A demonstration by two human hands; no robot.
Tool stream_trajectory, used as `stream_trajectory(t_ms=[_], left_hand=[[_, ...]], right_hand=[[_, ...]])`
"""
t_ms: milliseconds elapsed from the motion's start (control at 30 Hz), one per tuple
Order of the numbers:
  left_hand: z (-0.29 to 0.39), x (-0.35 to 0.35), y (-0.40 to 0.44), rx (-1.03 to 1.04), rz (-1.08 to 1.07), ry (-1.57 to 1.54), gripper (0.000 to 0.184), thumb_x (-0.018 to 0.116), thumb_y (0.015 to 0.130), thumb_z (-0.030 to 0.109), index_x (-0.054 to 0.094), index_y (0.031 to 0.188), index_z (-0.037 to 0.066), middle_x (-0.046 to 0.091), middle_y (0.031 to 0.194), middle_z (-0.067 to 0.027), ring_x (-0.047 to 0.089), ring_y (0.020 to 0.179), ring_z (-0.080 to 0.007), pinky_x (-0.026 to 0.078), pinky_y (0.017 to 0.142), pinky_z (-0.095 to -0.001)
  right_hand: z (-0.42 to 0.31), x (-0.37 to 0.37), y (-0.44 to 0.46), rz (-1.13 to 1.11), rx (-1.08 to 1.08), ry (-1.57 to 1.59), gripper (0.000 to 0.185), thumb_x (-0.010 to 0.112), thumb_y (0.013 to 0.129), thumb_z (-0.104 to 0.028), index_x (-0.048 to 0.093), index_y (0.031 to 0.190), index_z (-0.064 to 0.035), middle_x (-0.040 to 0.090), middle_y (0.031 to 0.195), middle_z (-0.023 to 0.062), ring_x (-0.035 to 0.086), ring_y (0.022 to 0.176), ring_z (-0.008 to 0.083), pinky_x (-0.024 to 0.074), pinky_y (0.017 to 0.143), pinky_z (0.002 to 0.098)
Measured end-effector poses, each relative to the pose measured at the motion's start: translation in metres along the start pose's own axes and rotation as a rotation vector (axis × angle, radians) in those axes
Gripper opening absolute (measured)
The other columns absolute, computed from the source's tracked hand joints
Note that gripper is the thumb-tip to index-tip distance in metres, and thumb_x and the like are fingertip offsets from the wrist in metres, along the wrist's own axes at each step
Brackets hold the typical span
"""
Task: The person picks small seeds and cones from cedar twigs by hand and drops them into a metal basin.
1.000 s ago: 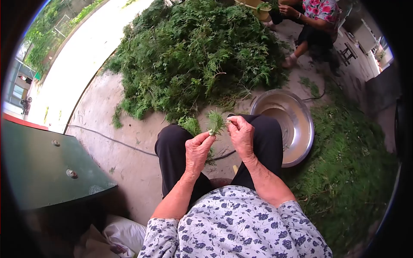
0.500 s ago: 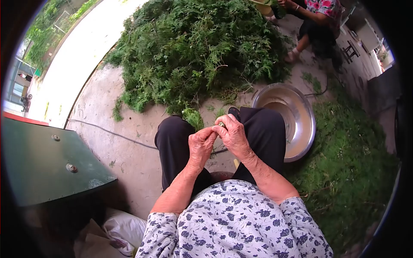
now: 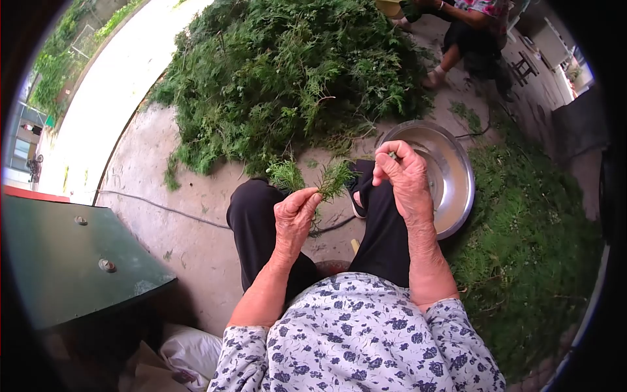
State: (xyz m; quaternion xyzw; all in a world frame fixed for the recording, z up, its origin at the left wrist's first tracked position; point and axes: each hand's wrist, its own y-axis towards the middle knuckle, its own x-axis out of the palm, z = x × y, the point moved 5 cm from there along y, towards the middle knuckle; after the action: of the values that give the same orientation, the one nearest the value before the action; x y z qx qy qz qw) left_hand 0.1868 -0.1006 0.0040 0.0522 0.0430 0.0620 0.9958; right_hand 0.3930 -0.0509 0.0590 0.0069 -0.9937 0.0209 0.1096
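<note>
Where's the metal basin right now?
Head view, right of centre: the metal basin sits on the ground just beyond the right hand, between the big branch pile and the greenery at right.

It's one left hand (image 3: 294, 222) and one right hand (image 3: 410, 186), one held sprig (image 3: 334, 176), two heaps (image 3: 287, 85) (image 3: 522, 242), one bowl (image 3: 462, 179), one other person (image 3: 471, 32), one cable (image 3: 163, 208), and there, two bolts (image 3: 80, 221) (image 3: 106, 265) on one green box (image 3: 55, 251)!

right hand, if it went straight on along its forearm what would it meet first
Probably the green pile ahead, if the right hand clears the rim of the metal basin; depth is unclear, so possibly that rim first.
</note>
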Motion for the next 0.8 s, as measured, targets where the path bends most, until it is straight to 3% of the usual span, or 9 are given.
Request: stream_trajectory(t_ms=[67, 233, 267, 433, 500, 567, 633, 733, 800], left_hand=[[0.003, 0.0, 0.0, 0.052, 0.015, 0.036, 0.015, 0.068, 0.08, 0.007, 0.065, 0.092, -0.001, 0.055, 0.066, 0.0022, 0.044, 0.056, -0.0046, 0.038, 0.051, -0.019], [0.021, 0.001, -0.003, 0.322, 0.0, 0.205, 0.013, 0.067, 0.077, 0.002, 0.064, 0.089, -0.002, 0.056, 0.065, -0.0063, 0.049, 0.053, -0.0116, 0.04, 0.051, -0.0229], [0.026, 0.004, -0.004, 0.431, -0.004, 0.25, 0.014, 0.067, 0.075, -0.001, 0.064, 0.089, -0.001, 0.054, 0.061, -0.0067, 0.049, 0.051, -0.0155, 0.04, 0.049, -0.0252], [0.047, 0.018, -0.014, 0.714, -0.108, 0.443, 0.027, 0.071, 0.066, 0.003, 0.062, 0.092, 0.005, 0.047, 0.056, -0.0024, 0.05, 0.048, -0.019, 0.039, 0.044, -0.0303], [0.053, 0.023, -0.021, 0.786, -0.149, 0.522, 0.032, 0.071, 0.063, 0.006, 0.062, 0.094, 0.006, 0.045, 0.057, -0.0007, 0.049, 0.05, -0.0173, 0.037, 0.045, -0.0301], [0.057, 0.027, -0.029, 0.834, -0.202, 0.601, 0.031, 0.069, 0.065, 0.01, 0.062, 0.096, 0.006, 0.042, 0.057, 0.0009, 0.047, 0.05, -0.0153, 0.037, 0.045, -0.0294], [0.06, 0.03, -0.035, 0.858, -0.233, 0.649, 0.032, 0.069, 0.066, 0.011, 0.061, 0.096, 0.006, 0.041, 0.057, 0.0016, 0.047, 0.051, -0.0144, 0.037, 0.046, -0.029], [0.059, 0.041, -0.046, 0.913, -0.34, 0.651, 0.036, 0.069, 0.065, 0.009, 0.061, 0.1, 0.005, 0.042, 0.058, 0.0026, 0.044, 0.05, -0.0125, 0.034, 0.046, -0.0277], [0.052, 0.05, -0.055, 0.937, -0.41, 0.616, 0.038, 0.07, 0.067, 0.014, 0.06, 0.102, 0.005, 0.041, 0.058, 0.0041, 0.043, 0.05, -0.0112, 0.034, 0.046, -0.0274]], right_hand=[[-0.021, -0.034, 0.002, 0.206, -0.257, -0.388, 0.01, 0.058, 0.083, -0.003, 0.059, 0.092, -0.0001, 0.056, 0.088, 0.0045, 0.055, 0.066, 0.0075, 0.0478, 0.056, 0.0207], [0.0, -0.107, -0.008, 0.294, -0.178, -1.191, 0.034, 0.062, 0.075, -0.007, 0.059, 0.108, -0.0026, 0.054, 0.115, 0.0151, 0.051, 0.108, 0.0318, 0.039, 0.094, 0.0376], [-0.006, -0.102, -0.011, 0.367, -0.267, -1.271, 0.03, 0.061, 0.077, -0.007, 0.059, 0.107, -0.0012, 0.056, 0.112, 0.014, 0.055, 0.103, 0.0282, 0.0436, 0.088, 0.0347], [-0.003, -0.029, -0.008, 0.198, -0.159, -0.433, 0.021, 0.059, 0.087, -0.013, 0.061, 0.101, 0.0033, 0.065, 0.085, 0.0058, 0.06, 0.079, 0.0122, 0.0474, 0.074, 0.0252], [0.025, 0.0, 0.0, 0.001, -0.017, -0.376, 0.028, 0.061, 0.085, -0.014, 0.059, 0.105, 0.0044, 0.065, 0.092, 0.008, 0.059, 0.084, 0.0117, 0.0455, 0.077, 0.0231], [0.063, 0.027, 0.006, -0.183, 0.299, -0.111, 0.068, 0.072, 0.077, -0.025, 0.041, 0.127, 0.0082, 0.051, 0.123, 0.0237, 0.051, 0.113, 0.0231, 0.0414, 0.093, 0.0308], [0.091, 0.045, 0.009, -0.336, 0.46, -0.14, 0.089, 0.077, 0.072, -0.029, 0.026, 0.135, 0.0076, 0.039, 0.132, 0.0288, 0.045, 0.121, 0.0285, 0.0406, 0.096, 0.0344], [0.123, 0.062, 0.008, -0.463, 0.357, -0.068, 0.063, 0.071, 0.079, -0.02, 0.039, 0.127, 0.0059, 0.062, 0.095, 0.0139, 0.062, 0.084, 0.0202, 0.049, 0.076, 0.0293], [0.119, 0.069, 0.005, -0.388, 0.409, -0.013, 0.054, 0.066, 0.082, -0.015, 0.041, 0.125, 0.0042, 0.063, 0.091, 0.0126, 0.062, 0.082, 0.0197, 0.0495, 0.076, 0.0289]])
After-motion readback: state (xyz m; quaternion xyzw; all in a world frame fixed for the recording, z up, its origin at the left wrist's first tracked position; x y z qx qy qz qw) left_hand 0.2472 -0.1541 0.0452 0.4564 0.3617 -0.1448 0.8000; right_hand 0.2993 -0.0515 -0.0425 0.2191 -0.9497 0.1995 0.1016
